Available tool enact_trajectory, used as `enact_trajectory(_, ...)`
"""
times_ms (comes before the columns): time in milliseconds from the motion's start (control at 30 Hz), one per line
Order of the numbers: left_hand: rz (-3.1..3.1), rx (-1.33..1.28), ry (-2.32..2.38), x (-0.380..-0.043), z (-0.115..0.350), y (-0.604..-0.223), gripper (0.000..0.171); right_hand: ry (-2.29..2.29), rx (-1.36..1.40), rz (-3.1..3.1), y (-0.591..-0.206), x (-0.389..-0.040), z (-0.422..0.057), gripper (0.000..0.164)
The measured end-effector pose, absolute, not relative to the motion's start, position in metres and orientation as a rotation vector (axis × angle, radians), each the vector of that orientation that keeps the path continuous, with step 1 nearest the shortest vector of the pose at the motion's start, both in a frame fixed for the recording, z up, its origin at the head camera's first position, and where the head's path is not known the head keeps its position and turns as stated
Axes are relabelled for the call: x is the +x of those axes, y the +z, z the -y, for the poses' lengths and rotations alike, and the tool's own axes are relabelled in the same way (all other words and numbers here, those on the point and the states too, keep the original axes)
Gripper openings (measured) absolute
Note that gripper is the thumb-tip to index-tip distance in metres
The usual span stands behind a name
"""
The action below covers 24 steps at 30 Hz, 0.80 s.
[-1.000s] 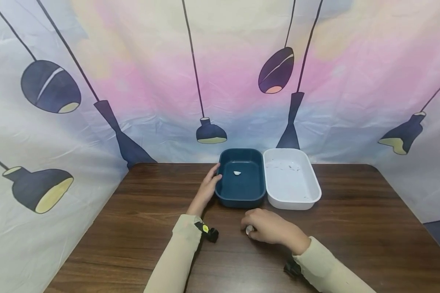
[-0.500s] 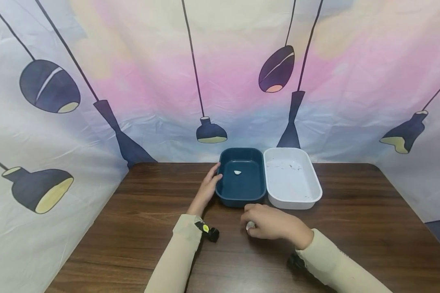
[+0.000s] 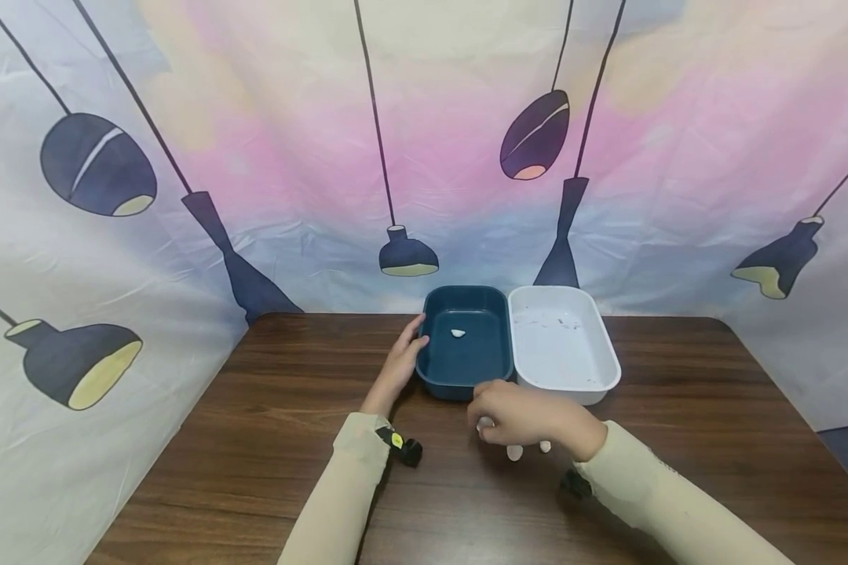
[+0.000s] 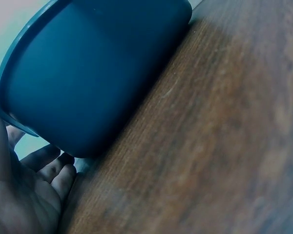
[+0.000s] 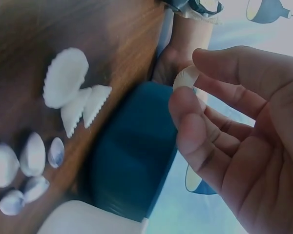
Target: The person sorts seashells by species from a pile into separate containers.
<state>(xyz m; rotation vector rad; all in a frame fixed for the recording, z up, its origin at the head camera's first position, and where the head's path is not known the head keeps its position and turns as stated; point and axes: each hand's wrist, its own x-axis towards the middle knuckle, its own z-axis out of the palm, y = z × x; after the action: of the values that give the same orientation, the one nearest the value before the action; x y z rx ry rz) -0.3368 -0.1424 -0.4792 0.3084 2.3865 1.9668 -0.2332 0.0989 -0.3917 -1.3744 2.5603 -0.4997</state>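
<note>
My right hand (image 3: 519, 412) is raised above the table in front of the trays. Between thumb and fingertips it pinches a small white ribbed seashell (image 5: 185, 77). My left hand (image 3: 397, 366) rests against the left side of the dark teal tray (image 3: 466, 378), its fingers touching the wall near the rim. A white seashell (image 3: 458, 333) lies inside that tray. In the right wrist view, a large white scallop shell (image 5: 66, 78) lies on the table beside smaller ribbed shells, with several pale purplish shells (image 5: 33, 155) nearby. My right hand covers most of these shells in the head view.
A white tray (image 3: 564, 345) with small dark specks stands against the teal tray's right side. Both are near the back edge of the brown wooden table (image 3: 311, 384). Behind hangs a cloth (image 3: 290, 157) printed with lamps.
My right hand has lifted off the table and moved slightly towards the trays with the seashell, uncovering shells beneath it. The left hand and both trays keep their places.
</note>
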Motion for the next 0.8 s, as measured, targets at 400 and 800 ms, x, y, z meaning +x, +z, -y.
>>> enact_trajectory(400,-2.380,0.316,1.995,-0.344,0.143,-0.489,0.054,-0.496,-1.421,-2.540,-0.376,-0.244,-0.101,0.020)
enact_trajectory(800,-2.360,0.320,1.972,-0.319,0.140,-0.455,0.055,-0.541,-1.408,-2.562,-0.362,-0.255,-0.104,0.023)
